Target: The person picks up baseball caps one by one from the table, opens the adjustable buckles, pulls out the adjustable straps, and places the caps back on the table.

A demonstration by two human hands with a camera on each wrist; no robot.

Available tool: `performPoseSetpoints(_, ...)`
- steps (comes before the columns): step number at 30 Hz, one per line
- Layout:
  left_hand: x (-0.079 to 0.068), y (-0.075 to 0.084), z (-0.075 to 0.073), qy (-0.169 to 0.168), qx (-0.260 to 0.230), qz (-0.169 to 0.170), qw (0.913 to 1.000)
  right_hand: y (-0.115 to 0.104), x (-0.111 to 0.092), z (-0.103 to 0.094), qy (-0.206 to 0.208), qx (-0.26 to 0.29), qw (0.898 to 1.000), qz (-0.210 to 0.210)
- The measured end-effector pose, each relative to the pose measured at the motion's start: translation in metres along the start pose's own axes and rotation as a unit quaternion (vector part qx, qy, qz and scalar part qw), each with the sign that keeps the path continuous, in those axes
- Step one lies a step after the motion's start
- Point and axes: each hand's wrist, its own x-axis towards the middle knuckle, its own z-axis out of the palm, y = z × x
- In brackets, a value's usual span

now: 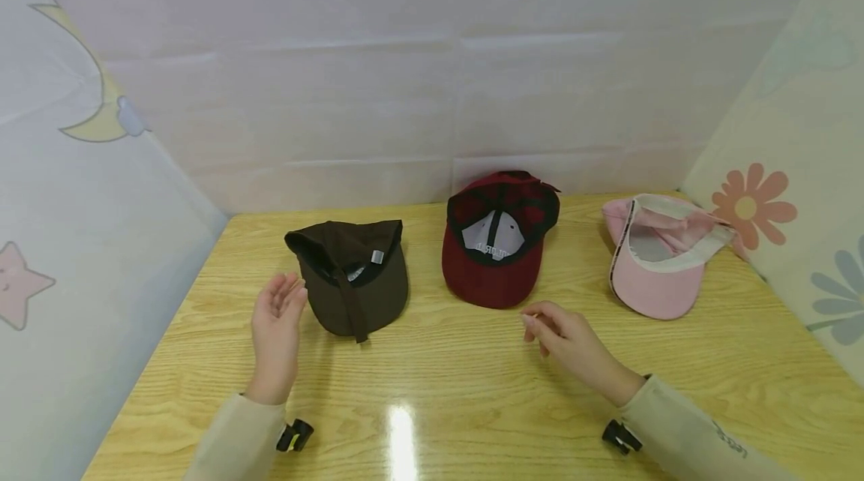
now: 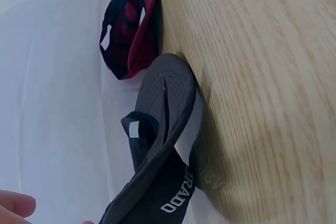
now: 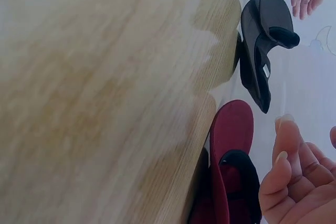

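A dark brown cap (image 1: 388,293) lies upside down at the left of the table, its strap hanging over the brim. White letters show on its crown (image 2: 177,198) in the left wrist view. My left hand (image 1: 277,335) hovers at the cap's left edge with fingers loosely bent; whether it touches the cloth I cannot tell. In the middle is a dark red cap (image 1: 487,284), also turned up with its inside showing. Just to the front right of its brim hangs my right hand (image 1: 574,346), relaxed and holding nothing. Farther right sits a pink cap (image 1: 658,290) with a pale lining.
The wooden table (image 1: 439,368) carries all three caps in a row near its back edge. A pale cloth wall (image 1: 405,106) rises behind them, and printed sheets with a moon (image 1: 97,117) and flowers (image 1: 752,207) flank the sides.
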Motion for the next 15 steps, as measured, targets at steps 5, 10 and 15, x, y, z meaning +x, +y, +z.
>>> performPoseSetpoints(5,-0.0041,-0.0009,0.0028,-0.015,-0.006,0.015,0.9998,0.0011,0.0017,-0.0013,0.013,-0.015,1.000,0.017)
performPoseSetpoints(10,-0.0062,-0.0016,0.0047,-0.024,-0.004,0.016,0.9996,0.0027,0.0049,-0.0034,0.035,-0.055,0.997,0.044)
performPoseSetpoints(15,-0.0085,-0.0018,0.0071,-0.030,-0.009,0.012,0.9994,0.0052,0.0088,-0.0066,0.054,-0.082,0.993,0.061)
